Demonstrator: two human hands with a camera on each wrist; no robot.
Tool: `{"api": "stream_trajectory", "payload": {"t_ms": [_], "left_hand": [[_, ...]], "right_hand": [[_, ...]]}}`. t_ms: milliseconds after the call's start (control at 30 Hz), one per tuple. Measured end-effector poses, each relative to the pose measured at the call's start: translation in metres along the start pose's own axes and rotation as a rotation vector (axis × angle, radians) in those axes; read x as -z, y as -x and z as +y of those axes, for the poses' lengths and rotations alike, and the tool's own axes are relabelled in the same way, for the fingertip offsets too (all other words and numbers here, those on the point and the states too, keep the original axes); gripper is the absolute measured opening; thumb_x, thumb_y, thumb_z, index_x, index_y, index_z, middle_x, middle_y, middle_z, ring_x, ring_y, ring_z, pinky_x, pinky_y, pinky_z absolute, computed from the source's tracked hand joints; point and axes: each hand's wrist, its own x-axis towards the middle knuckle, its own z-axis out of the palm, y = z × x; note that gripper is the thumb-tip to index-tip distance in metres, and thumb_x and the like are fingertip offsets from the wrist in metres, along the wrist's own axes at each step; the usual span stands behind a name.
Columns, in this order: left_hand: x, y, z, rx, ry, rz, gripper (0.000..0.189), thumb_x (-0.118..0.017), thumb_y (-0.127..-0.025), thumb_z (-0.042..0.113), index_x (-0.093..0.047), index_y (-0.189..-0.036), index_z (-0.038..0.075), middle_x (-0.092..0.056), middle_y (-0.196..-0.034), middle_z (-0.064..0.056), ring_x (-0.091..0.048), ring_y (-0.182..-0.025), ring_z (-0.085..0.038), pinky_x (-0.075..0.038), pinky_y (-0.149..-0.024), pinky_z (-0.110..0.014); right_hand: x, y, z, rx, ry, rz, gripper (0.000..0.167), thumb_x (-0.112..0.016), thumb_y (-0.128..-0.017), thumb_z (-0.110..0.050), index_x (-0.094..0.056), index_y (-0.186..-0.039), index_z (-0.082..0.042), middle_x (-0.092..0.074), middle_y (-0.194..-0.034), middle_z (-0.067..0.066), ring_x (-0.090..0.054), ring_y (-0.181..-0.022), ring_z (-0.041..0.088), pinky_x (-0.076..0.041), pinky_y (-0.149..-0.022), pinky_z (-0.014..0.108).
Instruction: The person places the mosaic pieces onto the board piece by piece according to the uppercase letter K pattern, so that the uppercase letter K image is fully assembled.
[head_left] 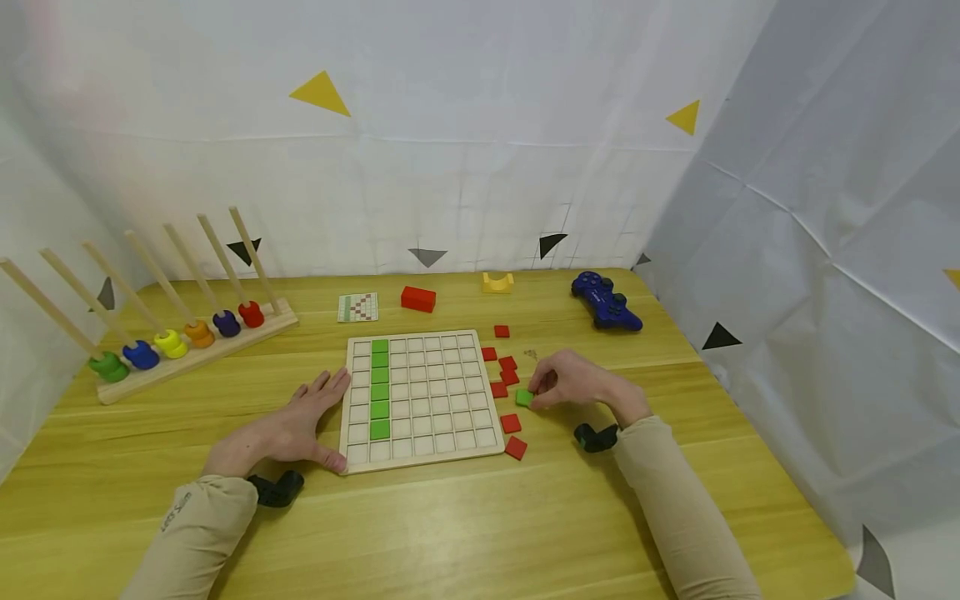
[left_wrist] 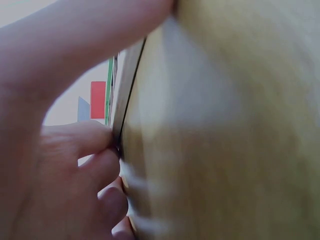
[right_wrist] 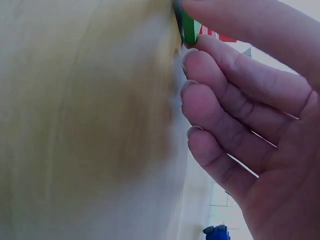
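Note:
A wooden grid board (head_left: 429,460) lies flat on the table, with several green tiles (head_left: 380,392) in its second column from the left. My left hand (head_left: 296,425) rests spread along the board's left edge, the thumb at the near corner and the fingertips farther up that side. To the right of the board, my right hand (head_left: 573,383) pinches a single green tile (head_left: 523,397) between thumb and index finger, low at the tabletop. In the right wrist view this green tile (right_wrist: 188,27) shows edge-on, the other fingers curled beside it.
Several red tiles (head_left: 511,423) lie scattered along the board's right side. Behind the board are a patterned card (head_left: 357,307), a red block (head_left: 418,299) and a yellow arch piece (head_left: 497,283). A blue game controller (head_left: 606,301) sits back right; a peg stand (head_left: 217,348) with coloured beads stands left.

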Motion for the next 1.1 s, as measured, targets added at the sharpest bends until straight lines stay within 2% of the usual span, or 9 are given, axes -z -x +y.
{"api": "stream_trajectory", "payload": {"t_ms": [167,300,533,733,900,1100], "left_hand": [[0.001,-0.001,0.001,-0.003,-0.002,-0.005,0.133,-0.088,-0.068,0.051,-0.007,-0.158,-0.005,-0.001,-0.166,-0.025,0.007,-0.151,-0.049,0.002,-0.118,-0.067],[0.001,-0.002,0.001,-0.003,-0.005,-0.008,0.134,-0.087,-0.068,0.052,-0.007,-0.158,-0.005,0.0,-0.166,-0.025,0.007,-0.151,-0.048,0.003,-0.118,-0.067],[0.001,-0.002,-0.001,0.004,-0.007,-0.008,0.134,-0.087,-0.067,0.052,-0.007,-0.158,-0.004,0.0,-0.166,-0.024,0.007,-0.151,-0.048,0.003,-0.118,-0.066],[0.0,-0.001,0.001,0.01,-0.003,-0.013,0.133,-0.087,-0.068,0.052,-0.007,-0.158,-0.004,0.0,-0.166,-0.024,0.007,-0.151,-0.048,0.002,-0.118,-0.066],[0.001,-0.001,0.002,0.006,0.002,-0.009,0.132,-0.087,-0.068,0.051,-0.007,-0.158,-0.005,-0.001,-0.166,-0.025,0.007,-0.151,-0.048,0.003,-0.118,-0.067],[0.001,0.0,0.002,0.008,-0.002,-0.006,0.133,-0.087,-0.068,0.052,-0.007,-0.158,-0.006,-0.001,-0.166,-0.026,0.007,-0.15,-0.049,0.002,-0.118,-0.068]], "right_hand": [[0.002,0.001,-0.013,0.048,-0.044,0.012,0.018,-0.083,-0.083,-0.028,-0.075,-0.095,-0.016,-0.069,-0.087,-0.005,-0.061,-0.077,0.013,-0.054,-0.07,0.025],[0.0,-0.005,-0.044,0.129,-0.006,-0.008,0.017,-0.082,-0.084,-0.027,-0.074,-0.095,-0.017,-0.068,-0.088,-0.006,-0.062,-0.08,0.012,-0.055,-0.073,0.026],[-0.013,-0.039,-0.104,0.203,0.105,-0.081,0.014,-0.079,-0.087,-0.026,-0.073,-0.096,-0.017,-0.066,-0.089,-0.01,-0.061,-0.08,0.006,-0.054,-0.075,0.022],[-0.031,-0.065,-0.142,0.296,0.137,-0.124,0.017,-0.08,-0.087,-0.027,-0.074,-0.095,-0.015,-0.066,-0.085,-0.01,-0.059,-0.077,0.006,-0.052,-0.073,0.02],[-0.047,-0.078,-0.161,0.345,0.149,-0.138,0.022,-0.08,-0.086,-0.028,-0.075,-0.098,-0.011,-0.066,-0.084,-0.01,-0.059,-0.077,0.004,-0.051,-0.073,0.016],[-0.058,-0.082,-0.167,0.322,0.159,-0.179,0.023,-0.08,-0.087,-0.028,-0.075,-0.1,-0.01,-0.066,-0.085,-0.011,-0.059,-0.077,0.002,-0.05,-0.073,0.014]]}}
